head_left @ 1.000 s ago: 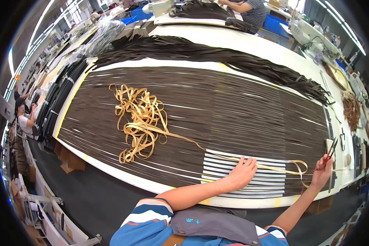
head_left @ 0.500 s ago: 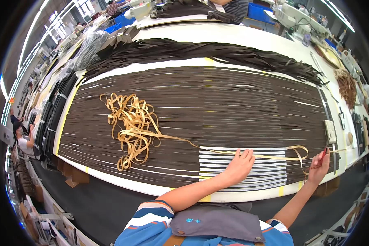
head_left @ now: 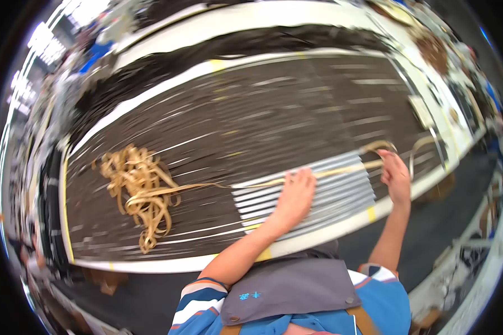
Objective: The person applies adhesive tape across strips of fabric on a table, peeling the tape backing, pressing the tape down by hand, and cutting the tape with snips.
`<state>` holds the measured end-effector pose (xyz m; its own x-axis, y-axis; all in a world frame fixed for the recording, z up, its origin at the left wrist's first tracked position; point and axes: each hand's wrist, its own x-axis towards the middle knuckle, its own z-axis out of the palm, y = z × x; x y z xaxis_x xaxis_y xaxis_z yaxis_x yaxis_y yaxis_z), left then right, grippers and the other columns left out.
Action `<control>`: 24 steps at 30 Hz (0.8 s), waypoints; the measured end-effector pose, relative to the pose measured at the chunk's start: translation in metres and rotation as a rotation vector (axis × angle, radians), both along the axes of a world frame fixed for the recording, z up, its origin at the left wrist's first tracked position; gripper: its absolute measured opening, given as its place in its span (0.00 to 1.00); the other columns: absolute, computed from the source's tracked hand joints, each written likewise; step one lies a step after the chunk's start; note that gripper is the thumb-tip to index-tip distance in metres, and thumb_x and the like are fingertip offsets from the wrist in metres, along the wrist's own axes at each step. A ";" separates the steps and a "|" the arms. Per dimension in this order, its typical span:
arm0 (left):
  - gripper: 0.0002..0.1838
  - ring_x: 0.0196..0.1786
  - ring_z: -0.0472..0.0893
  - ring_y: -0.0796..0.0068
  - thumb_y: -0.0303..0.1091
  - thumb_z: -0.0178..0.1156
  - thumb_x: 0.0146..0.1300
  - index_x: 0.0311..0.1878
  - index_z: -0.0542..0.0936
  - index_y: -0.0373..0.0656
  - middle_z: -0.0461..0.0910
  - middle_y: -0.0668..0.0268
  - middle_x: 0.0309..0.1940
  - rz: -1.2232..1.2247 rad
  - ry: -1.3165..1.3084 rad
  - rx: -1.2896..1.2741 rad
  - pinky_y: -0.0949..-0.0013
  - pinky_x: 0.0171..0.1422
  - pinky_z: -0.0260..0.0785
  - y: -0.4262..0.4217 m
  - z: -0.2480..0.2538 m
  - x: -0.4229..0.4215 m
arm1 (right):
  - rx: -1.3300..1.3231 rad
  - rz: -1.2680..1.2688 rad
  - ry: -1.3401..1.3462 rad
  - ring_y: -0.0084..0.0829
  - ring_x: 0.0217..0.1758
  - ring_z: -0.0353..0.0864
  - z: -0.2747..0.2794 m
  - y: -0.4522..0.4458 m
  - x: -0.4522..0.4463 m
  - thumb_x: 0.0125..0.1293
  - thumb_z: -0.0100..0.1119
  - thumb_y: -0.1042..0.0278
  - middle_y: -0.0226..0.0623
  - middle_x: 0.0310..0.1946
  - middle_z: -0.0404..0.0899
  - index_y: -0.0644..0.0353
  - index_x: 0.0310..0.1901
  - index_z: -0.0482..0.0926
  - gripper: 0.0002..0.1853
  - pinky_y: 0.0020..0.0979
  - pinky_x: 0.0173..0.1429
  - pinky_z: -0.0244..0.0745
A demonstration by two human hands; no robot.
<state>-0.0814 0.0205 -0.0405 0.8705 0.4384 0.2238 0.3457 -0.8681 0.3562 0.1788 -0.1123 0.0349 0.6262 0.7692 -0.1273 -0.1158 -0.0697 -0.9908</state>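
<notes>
A long tan tape (head_left: 201,185) runs from a loose tangled heap (head_left: 142,190) across a patch of white and grey stripes (head_left: 335,192) on the dark strips. My left hand (head_left: 297,195) lies on this patch with fingers stretched flat over the tape. At the patch's right end, my right hand (head_left: 397,173) is closed, its fingertips pinched at the tape, which loops around beside it. Blur hides the exact grip. No red-handled tool shows in that hand now.
Rows of dark strips (head_left: 279,111) cover the white-edged table (head_left: 167,267). A dark bundle of strips (head_left: 207,50) lies along the far side. A pale block (head_left: 421,111) rests near the right edge. Dark strips (head_left: 50,201) hang at the left end.
The view has turned and blurred. My right hand has moved closer to the striped patch, and the red-handled cutting tool seen in it earlier no longer shows. My left hand stays on the tape.
</notes>
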 end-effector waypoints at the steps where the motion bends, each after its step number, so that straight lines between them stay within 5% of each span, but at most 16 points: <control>1: 0.23 0.69 0.68 0.49 0.26 0.54 0.58 0.58 0.73 0.33 0.69 0.45 0.64 0.002 0.014 0.027 0.40 0.72 0.57 0.001 0.004 0.000 | -0.079 0.026 -0.058 0.09 0.23 0.56 0.003 -0.002 -0.004 0.74 0.54 0.65 0.15 0.23 0.60 0.62 0.54 0.79 0.13 0.16 0.24 0.50; 7: 0.23 0.68 0.68 0.48 0.21 0.54 0.56 0.58 0.72 0.32 0.69 0.45 0.63 -0.009 -0.011 -0.023 0.41 0.72 0.58 0.001 0.013 0.001 | -0.293 -0.066 -0.411 0.12 0.28 0.66 -0.033 -0.010 -0.009 0.70 0.58 0.67 0.20 0.25 0.71 0.66 0.47 0.81 0.12 0.19 0.32 0.63; 12: 0.24 0.68 0.68 0.48 0.20 0.54 0.56 0.58 0.71 0.32 0.69 0.46 0.62 -0.016 -0.012 -0.012 0.42 0.71 0.58 0.000 0.016 0.001 | -0.393 -0.132 -0.624 0.33 0.33 0.78 -0.029 -0.003 -0.021 0.72 0.55 0.57 0.42 0.30 0.81 0.65 0.47 0.81 0.17 0.32 0.44 0.73; 16: 0.24 0.68 0.68 0.48 0.19 0.54 0.55 0.58 0.71 0.31 0.69 0.46 0.62 -0.020 -0.021 -0.010 0.42 0.71 0.58 0.001 0.017 0.001 | -0.440 -0.134 -0.667 0.36 0.35 0.81 -0.030 0.000 -0.021 0.71 0.56 0.56 0.43 0.31 0.82 0.65 0.45 0.81 0.17 0.34 0.44 0.73; 21: 0.24 0.68 0.67 0.47 0.19 0.54 0.54 0.58 0.71 0.31 0.69 0.45 0.62 -0.023 -0.018 -0.024 0.42 0.71 0.58 0.001 0.017 0.001 | -0.490 -0.152 -0.647 0.22 0.29 0.73 -0.034 0.004 -0.021 0.69 0.61 0.61 0.33 0.26 0.77 0.67 0.42 0.79 0.14 0.28 0.38 0.70; 23: 0.24 0.68 0.67 0.47 0.19 0.54 0.54 0.58 0.71 0.31 0.69 0.44 0.62 -0.023 -0.021 -0.026 0.42 0.71 0.58 0.001 0.016 0.001 | -0.537 -0.143 -0.670 0.39 0.34 0.82 -0.035 0.004 -0.020 0.68 0.61 0.57 0.46 0.31 0.83 0.67 0.41 0.78 0.17 0.37 0.43 0.74; 24: 0.24 0.68 0.67 0.47 0.19 0.54 0.54 0.58 0.71 0.31 0.69 0.44 0.62 -0.024 -0.025 -0.032 0.42 0.71 0.58 0.001 0.017 0.001 | -0.537 -0.144 -0.670 0.39 0.34 0.82 -0.035 0.005 -0.020 0.68 0.61 0.57 0.46 0.31 0.83 0.67 0.41 0.78 0.17 0.37 0.43 0.74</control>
<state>-0.0809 0.0217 -0.0239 0.8753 0.4245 0.2315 0.3154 -0.8642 0.3921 0.1591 -0.1071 -0.0002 0.7858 0.6182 -0.0200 0.4361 -0.5767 -0.6909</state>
